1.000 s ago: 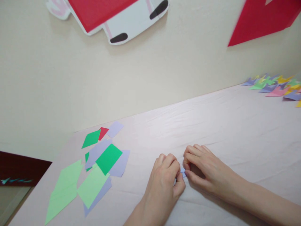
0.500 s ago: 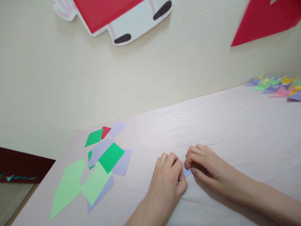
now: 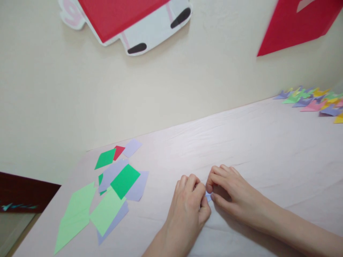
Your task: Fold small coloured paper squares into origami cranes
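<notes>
A small piece of light blue folded paper (image 3: 208, 197) lies between my two hands, low and right of centre; most of it is hidden by fingers. My left hand (image 3: 189, 205) is closed on its left end, knuckles up, thumb tucked against the curled fingers. From the right, my right hand (image 3: 227, 189) pinches the other end between thumb and curled fingers. Both hands are close to the tabletop, almost touching each other.
Loose paper sheets, such as a dark green one (image 3: 125, 181) and a light green one (image 3: 76, 216), lie on the white-covered table (image 3: 171, 157) to the left. Several folded paper shapes (image 3: 312, 104) stand far right by the wall (image 3: 160, 92). Wall decorations (image 3: 128, 18) hang above.
The view has shifted slightly. My right hand has come a little closer to my left, so less of the blue paper shows between them.
</notes>
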{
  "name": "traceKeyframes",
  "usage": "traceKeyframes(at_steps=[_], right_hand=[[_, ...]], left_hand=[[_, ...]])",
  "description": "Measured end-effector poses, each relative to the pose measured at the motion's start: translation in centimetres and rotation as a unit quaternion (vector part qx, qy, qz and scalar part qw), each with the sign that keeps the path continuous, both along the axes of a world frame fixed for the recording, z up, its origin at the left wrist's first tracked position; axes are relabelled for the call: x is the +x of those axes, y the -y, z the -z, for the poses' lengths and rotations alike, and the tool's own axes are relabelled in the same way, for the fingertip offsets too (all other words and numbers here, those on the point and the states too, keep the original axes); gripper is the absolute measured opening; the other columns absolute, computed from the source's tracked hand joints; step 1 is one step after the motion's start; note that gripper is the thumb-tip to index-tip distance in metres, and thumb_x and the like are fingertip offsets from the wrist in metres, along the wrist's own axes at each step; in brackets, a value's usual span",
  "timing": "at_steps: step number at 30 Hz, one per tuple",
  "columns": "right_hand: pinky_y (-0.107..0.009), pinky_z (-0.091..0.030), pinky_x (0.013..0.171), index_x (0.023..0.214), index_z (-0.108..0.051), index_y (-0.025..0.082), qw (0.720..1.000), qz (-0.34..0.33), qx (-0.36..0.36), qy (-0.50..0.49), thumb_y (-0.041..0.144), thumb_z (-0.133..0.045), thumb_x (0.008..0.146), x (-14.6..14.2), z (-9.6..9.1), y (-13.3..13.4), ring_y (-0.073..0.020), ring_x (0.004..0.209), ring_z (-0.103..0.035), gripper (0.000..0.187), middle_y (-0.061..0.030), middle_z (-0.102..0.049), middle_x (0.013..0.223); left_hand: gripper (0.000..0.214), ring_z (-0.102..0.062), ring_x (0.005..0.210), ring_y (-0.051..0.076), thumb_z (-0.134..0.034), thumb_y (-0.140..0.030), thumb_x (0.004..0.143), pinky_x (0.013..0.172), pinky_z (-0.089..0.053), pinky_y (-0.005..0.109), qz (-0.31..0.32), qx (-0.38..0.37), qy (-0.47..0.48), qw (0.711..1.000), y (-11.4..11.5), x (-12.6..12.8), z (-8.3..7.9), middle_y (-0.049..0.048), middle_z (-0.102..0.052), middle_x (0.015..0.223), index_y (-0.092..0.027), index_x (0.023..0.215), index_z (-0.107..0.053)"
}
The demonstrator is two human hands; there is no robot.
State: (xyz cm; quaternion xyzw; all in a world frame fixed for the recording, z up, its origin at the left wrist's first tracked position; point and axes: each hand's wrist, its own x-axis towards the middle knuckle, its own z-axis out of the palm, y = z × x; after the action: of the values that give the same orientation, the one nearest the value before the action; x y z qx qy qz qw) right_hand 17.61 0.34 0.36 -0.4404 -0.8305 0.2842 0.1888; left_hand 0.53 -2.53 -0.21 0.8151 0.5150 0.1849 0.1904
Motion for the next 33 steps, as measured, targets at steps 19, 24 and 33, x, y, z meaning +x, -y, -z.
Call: traceKeyframes(at_steps=[19,24,33], right_hand=[[-0.035,-0.035,0.081,0.078,-0.062,0.02,1.0,0.001,0.007,-0.01,0.005,-0.054,0.076,0.2,-0.4,0.1,-0.0202,0.089,-0.051,0.018,-0.0021,-0.059,0.086],[-0.034,-0.034,0.081,0.079,-0.063,0.02,1.0,-0.004,0.028,-0.002,0.006,-0.054,0.077,0.3,-0.1,0.1,-0.0205,0.089,-0.051,0.017,-0.0025,-0.06,0.085],[-0.034,-0.035,0.081,0.078,-0.064,0.018,0.999,0.004,0.05,-0.012,0.005,-0.053,0.073,0.3,-0.4,0.5,-0.0202,0.088,-0.052,0.018,-0.0032,-0.06,0.085]], left_hand=[[0.015,-0.043,0.092,0.024,-0.048,-0.009,0.079,0.082,-0.037,0.041,-0.118,0.011,-0.022,0.993,1.6,2.2,-0.7,0.0044,-0.05,0.095,-0.022,0.084,-0.045],[0.025,-0.045,0.094,0.024,-0.042,-0.001,0.069,0.084,-0.036,0.04,-0.154,-0.001,-0.028,0.988,1.3,2.4,-0.5,0.0046,-0.052,0.096,-0.022,0.083,-0.045],[0.037,-0.045,0.1,0.023,-0.039,0.001,0.069,0.089,-0.035,0.039,-0.155,0.013,-0.005,0.988,3.2,1.8,-0.9,0.0065,-0.052,0.105,-0.02,0.099,-0.046]])
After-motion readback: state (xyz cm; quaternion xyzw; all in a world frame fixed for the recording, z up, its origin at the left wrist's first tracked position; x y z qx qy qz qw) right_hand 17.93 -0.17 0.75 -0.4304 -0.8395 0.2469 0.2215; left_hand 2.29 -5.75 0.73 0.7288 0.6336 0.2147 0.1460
